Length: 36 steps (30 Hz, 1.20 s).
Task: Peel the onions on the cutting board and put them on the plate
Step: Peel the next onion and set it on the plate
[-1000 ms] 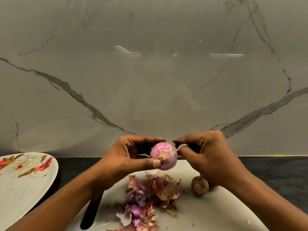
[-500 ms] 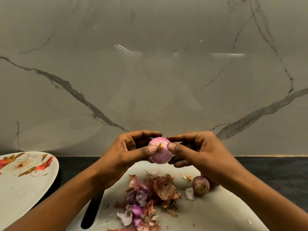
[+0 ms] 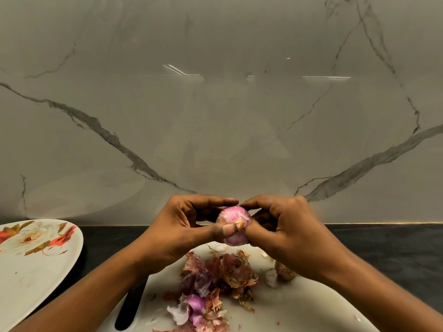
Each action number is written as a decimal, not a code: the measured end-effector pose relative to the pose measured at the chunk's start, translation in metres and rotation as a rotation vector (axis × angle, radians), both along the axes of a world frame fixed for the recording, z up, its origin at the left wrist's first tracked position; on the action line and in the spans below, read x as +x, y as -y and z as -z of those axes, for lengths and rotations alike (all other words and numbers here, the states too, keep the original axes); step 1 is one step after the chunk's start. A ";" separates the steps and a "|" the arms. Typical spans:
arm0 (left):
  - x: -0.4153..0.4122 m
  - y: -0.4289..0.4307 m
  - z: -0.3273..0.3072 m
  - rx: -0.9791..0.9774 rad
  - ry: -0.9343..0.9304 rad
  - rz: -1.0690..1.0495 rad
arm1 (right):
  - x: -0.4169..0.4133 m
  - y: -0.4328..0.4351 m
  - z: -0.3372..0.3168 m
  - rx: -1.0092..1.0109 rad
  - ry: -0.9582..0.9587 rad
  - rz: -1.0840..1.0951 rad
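Your left hand (image 3: 178,227) and right hand (image 3: 291,236) curl round the onion (image 3: 233,216) above the cutting board (image 3: 299,307); pinch the loose dry flap by its root and strip it whole.

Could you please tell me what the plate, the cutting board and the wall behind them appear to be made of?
Plate: probably melamine or glazed ceramic; smooth white surface with a printed floral pattern.
Cutting board: likely plastic; uniform white, smooth, with a rounded edge.
Wall: polished marble or marble-look tile; grey veins and glossy light reflections.
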<state>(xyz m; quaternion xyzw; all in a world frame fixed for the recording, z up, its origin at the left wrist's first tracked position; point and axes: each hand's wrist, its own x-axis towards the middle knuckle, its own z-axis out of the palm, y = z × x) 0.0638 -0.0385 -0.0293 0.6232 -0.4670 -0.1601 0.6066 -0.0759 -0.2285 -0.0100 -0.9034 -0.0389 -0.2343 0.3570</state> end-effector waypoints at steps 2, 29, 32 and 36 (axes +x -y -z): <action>0.000 0.000 0.002 -0.016 0.014 -0.016 | 0.000 0.000 0.001 -0.093 0.012 0.007; -0.008 0.003 -0.001 -0.084 -0.092 -0.022 | 0.010 0.003 0.004 0.402 0.095 0.020; -0.006 0.001 -0.004 -0.081 -0.089 -0.035 | 0.010 0.003 0.001 0.454 0.016 -0.051; -0.006 0.001 -0.006 -0.084 -0.108 -0.024 | 0.009 0.004 -0.002 0.498 -0.025 -0.079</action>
